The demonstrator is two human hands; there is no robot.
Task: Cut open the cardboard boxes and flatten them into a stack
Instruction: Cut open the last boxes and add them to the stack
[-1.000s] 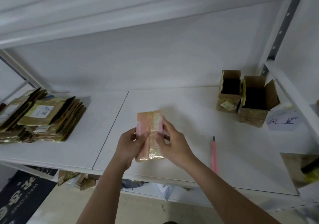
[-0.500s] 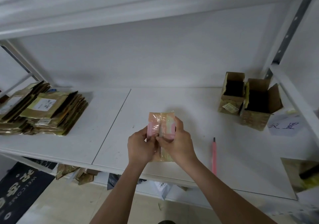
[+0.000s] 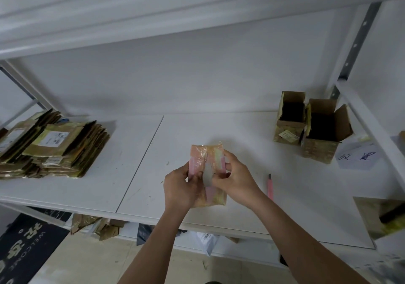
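Dark floor mat (image 3: 24, 246), lower left of frame, read "WELCOME". White paper sheet (image 3: 359, 155), right side, bore handwritten "放置". Labels on the cardboard stack (image 3: 54, 143) were illegible.

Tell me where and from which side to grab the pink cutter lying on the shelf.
Grip the pink cutter around the middle of its slim handle, coming from above with the right hand, which is nearest. It lies flat on the white shelf, dark tip pointing away, with bare surface on both long sides for fingers; the tip is probably the blade end.
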